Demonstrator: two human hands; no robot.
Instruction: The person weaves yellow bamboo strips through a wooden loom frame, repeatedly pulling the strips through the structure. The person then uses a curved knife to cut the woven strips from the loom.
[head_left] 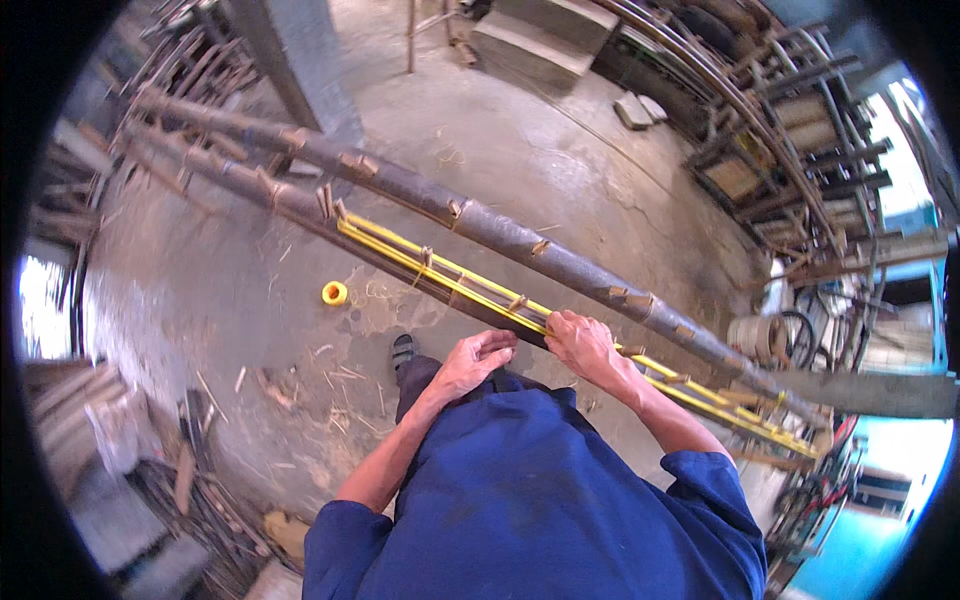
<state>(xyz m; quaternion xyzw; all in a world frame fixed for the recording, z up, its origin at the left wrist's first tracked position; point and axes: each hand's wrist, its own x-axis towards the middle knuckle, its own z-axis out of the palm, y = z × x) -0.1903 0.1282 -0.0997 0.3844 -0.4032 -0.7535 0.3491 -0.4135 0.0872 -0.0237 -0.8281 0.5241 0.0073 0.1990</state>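
Two long dark poles run slantwise across the view, a far pole (410,190) and a near pole (300,205), both set with short wooden pegs. Bright yellow strands (470,284) stretch along the near pole between its pegs. My right hand (582,347) is closed on the yellow strands, its fingers curled over them. Just left of it, my left hand (472,366) is beside the near pole, its fingers bent toward the thumb. Whatever lies between those fingertips is too small to make out.
A small yellow ring-shaped roll (334,293) lies on the concrete floor, among scattered shavings. Concrete steps (540,45) and a pillar (290,60) stand beyond the poles. Wooden frames (790,150) are stacked at the right, and scrap wood (200,490) lies at lower left.
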